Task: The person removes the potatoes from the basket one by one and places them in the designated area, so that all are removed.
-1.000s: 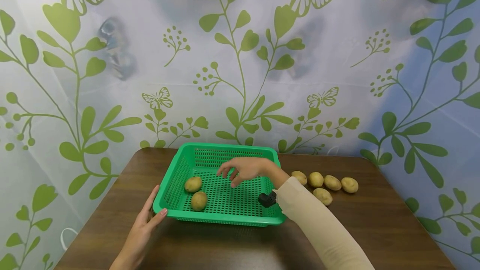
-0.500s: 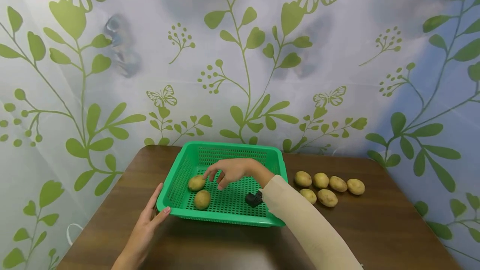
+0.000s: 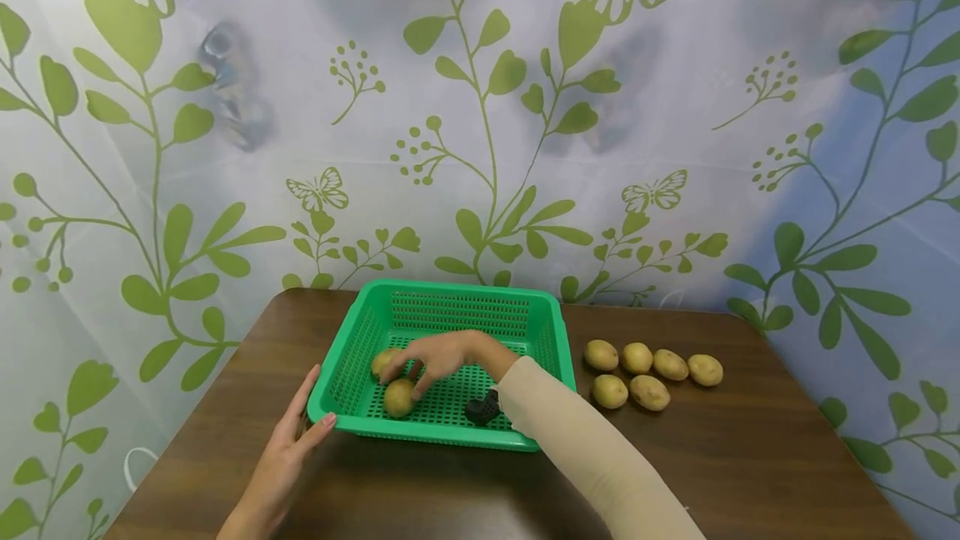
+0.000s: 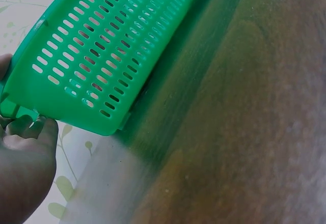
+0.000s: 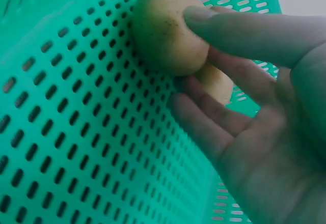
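A green plastic basket with slotted walls stands on the brown table. At its near left corner my left hand grips the rim, thumb in front and fingers along the side; the left wrist view shows this hand at the basket's edge. Inside the basket, my right hand has its thumb and fingers around the nearer potato. The right wrist view shows the thumb pressed on this potato and the fingers behind it. A second potato lies just beyond, partly hidden by the fingers.
Several loose potatoes lie on the table to the right of the basket. Behind the table hangs a pale curtain with green leaves and butterflies. A black wrist camera sits under my right wrist, low over the basket floor.
My right hand has moved left and down inside the basket, from above its middle onto the nearer potato. My left hand has stayed at the basket's corner.
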`<state>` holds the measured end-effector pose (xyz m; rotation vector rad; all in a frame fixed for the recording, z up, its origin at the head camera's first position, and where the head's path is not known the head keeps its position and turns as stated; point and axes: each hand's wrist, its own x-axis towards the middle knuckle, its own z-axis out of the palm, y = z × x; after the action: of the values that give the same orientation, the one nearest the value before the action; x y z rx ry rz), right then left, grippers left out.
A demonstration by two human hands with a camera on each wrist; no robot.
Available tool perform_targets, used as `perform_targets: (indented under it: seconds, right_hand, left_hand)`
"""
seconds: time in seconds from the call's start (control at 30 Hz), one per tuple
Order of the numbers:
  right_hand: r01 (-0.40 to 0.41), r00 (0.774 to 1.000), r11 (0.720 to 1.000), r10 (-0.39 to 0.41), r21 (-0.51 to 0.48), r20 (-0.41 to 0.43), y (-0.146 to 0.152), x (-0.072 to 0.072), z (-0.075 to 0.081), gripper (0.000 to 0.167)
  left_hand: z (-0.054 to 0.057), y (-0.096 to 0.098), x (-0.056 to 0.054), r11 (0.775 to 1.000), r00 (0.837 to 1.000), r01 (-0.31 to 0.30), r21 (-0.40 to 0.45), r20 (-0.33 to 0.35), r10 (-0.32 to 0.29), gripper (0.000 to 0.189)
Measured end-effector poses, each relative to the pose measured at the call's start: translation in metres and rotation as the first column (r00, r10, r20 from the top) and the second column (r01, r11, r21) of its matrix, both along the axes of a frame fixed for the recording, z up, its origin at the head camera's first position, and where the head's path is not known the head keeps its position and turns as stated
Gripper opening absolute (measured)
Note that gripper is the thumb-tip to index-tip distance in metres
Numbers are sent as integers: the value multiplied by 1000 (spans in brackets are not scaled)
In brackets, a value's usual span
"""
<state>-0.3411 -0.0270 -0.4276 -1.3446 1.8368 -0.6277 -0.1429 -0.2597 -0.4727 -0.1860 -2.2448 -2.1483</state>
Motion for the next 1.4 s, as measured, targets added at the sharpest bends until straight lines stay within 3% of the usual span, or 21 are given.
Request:
perform_targets:
  seconds: [0.33,0.6,0.87,1.4]
  right_hand:
    - [-52,999,998,51,24,12,-3,3,-9,49]
    - [-52,997,996,55,67,-44,-3,0,-14,50]
    - [-7,1000,1000,8,26,-21,4,-4,-6,50]
    - [67,994,992,-58,-109,89,27,-21,14,47]
  left_hand:
    - [0,1,1,1000,1000,-1,-2,-13,1,73]
    - [0,2,1,1000,1000,-1,10,-6,1,73]
    - [0,1,0,1000,1000,-14,-2,18,14,73]
    - [-1,1,-1,1000,1000,-10,9,2,10,73]
